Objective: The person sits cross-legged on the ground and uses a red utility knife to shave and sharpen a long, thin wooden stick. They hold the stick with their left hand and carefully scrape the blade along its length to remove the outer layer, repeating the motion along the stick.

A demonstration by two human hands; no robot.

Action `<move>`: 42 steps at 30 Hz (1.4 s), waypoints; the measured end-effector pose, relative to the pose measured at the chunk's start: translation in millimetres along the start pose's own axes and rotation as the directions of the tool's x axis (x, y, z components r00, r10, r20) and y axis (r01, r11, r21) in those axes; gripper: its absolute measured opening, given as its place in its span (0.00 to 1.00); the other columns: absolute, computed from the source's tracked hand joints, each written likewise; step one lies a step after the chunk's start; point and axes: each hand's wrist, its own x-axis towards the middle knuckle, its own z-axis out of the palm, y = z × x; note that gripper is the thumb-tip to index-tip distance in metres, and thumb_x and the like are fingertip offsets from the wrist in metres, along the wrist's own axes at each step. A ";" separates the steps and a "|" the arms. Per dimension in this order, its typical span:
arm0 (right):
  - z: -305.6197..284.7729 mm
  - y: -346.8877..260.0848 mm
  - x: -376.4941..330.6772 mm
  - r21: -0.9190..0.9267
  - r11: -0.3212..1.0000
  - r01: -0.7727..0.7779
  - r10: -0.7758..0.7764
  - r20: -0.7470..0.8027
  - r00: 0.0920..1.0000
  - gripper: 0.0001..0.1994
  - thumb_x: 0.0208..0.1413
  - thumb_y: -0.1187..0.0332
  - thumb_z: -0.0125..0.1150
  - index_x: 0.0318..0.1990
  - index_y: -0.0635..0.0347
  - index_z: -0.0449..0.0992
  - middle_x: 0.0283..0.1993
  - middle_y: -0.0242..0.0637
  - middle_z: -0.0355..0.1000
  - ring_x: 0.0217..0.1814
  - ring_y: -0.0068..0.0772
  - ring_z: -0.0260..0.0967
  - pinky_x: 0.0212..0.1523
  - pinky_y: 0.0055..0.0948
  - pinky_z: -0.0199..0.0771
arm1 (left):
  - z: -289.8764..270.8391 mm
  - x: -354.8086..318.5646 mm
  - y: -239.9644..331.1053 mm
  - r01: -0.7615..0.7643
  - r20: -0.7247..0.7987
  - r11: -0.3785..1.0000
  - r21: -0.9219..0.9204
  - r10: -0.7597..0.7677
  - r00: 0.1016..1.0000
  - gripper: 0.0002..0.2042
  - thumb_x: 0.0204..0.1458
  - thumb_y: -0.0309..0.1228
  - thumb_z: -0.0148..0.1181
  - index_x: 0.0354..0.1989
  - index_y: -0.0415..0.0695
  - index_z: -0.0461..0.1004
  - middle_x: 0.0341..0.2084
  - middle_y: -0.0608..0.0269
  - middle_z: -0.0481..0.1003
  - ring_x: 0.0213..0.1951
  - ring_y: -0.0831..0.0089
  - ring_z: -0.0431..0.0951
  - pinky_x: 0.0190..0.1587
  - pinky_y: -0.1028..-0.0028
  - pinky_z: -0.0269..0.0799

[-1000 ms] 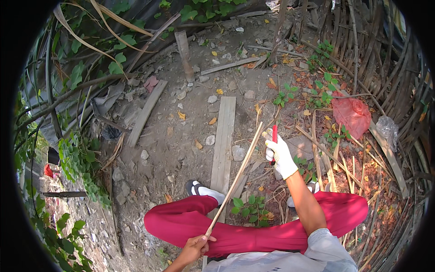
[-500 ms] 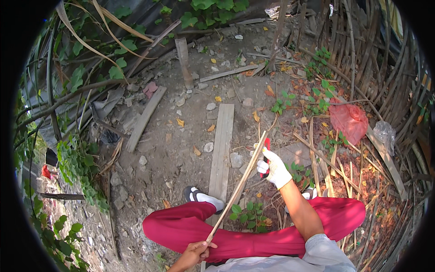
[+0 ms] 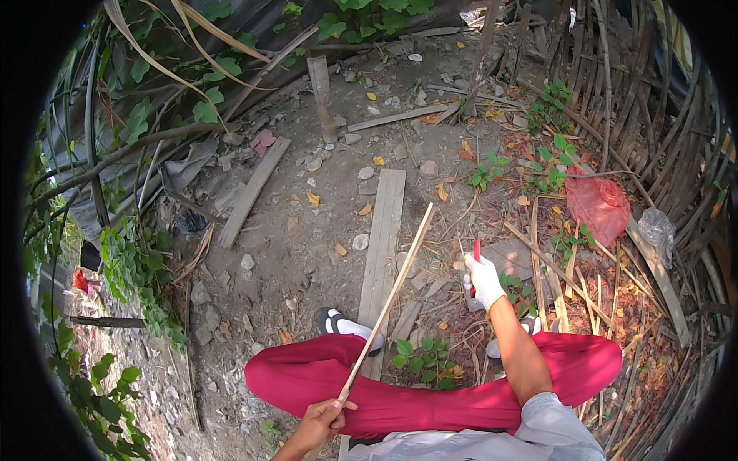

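Bamboo strip (image 3: 388, 300) slants toward 1 o'clock over the plank (image 3: 383, 246). Left hand (image 3: 323, 421), bare, grip closed on its lower end. Right hand (image 3: 484, 283), gloved, arm extended, clasps a red-handled knife (image 3: 477, 252), at 3 o'clock of the strip, apart.

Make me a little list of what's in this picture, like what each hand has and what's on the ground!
left hand: bare, grips the lower end of a long thin stick
right hand: in a white glove, holds a red-handled tool
stick: slants up and away over the lap
legs: red trousers, seated
ground: dirt with a flat plank, stones, dry leaves
right side: red plastic bag, split bamboo strips
left side: green vines
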 end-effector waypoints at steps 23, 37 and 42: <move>110.2 -32.9 -168.4 -0.662 0.142 0.736 -0.366 0.655 0.660 0.19 0.65 0.47 0.55 0.46 0.51 0.80 0.26 0.45 0.77 0.28 0.52 0.77 0.30 0.45 0.75 | 45.7 106.3 68.4 -0.151 -0.180 0.953 -0.264 0.105 0.978 0.16 0.67 0.37 0.57 0.55 0.38 0.77 0.17 0.74 0.64 0.14 0.88 0.54 0.15 0.81 0.47; 75.9 -42.4 -108.0 -0.873 0.081 0.480 -0.297 0.439 0.848 0.27 0.66 0.40 0.46 0.37 0.52 0.83 0.31 0.48 0.80 0.37 0.55 0.80 0.39 0.49 0.79 | 68.9 110.1 27.0 -0.109 -0.173 0.994 -0.003 0.107 0.979 0.13 0.67 0.36 0.57 0.47 0.39 0.81 0.17 0.77 0.63 0.18 0.86 0.58 0.20 0.79 0.52; 87.2 -48.3 -101.1 -0.892 0.146 0.428 -0.267 0.381 0.885 0.28 0.65 0.38 0.46 0.37 0.52 0.83 0.34 0.48 0.81 0.39 0.53 0.80 0.43 0.49 0.79 | 58.2 102.7 18.7 -0.067 -0.170 0.997 -0.037 0.060 0.984 0.13 0.68 0.36 0.56 0.49 0.42 0.80 0.16 0.76 0.62 0.15 0.87 0.56 0.15 0.79 0.48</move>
